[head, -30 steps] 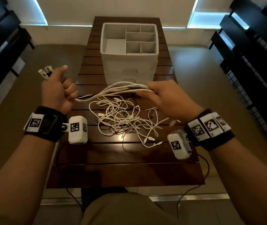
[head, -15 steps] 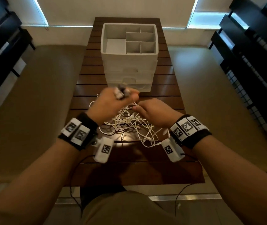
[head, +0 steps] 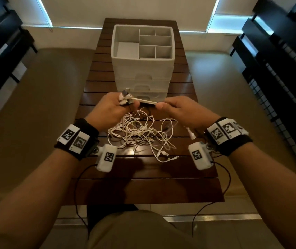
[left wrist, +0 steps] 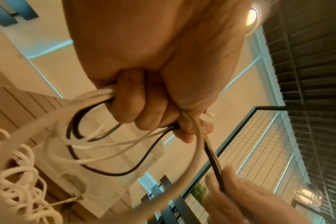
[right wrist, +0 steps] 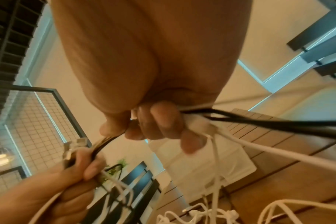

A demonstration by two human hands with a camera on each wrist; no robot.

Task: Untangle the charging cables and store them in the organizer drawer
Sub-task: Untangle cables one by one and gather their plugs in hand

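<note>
A tangle of white charging cables [head: 140, 135] with a black one among them lies on the dark slatted wooden table [head: 143, 186]. My left hand [head: 113, 108] is fisted around a bundle of cable ends, the plugs [head: 124, 97] sticking up past the thumb; in the left wrist view the fingers [left wrist: 136, 106] curl round white and black strands. My right hand [head: 177, 110] pinches the same bundle [head: 147, 102] a short way to the right; its fingers [right wrist: 163, 121] close on white and black cables. Behind stands the white organizer [head: 143, 56], its front drawers closed.
The organizer's open top tray [head: 127, 49] is divided into several empty compartments. Loose cable ends [head: 167, 156] trail toward the table's near right. Tan benches [head: 44, 105] flank the table, and dark shelving [head: 278, 60] lines both sides of the room.
My left hand swung in from the far left to the table's middle with the plugs. Both hands now hold the bundle close together in front of the organizer, slightly farther apart than half a second ago.
</note>
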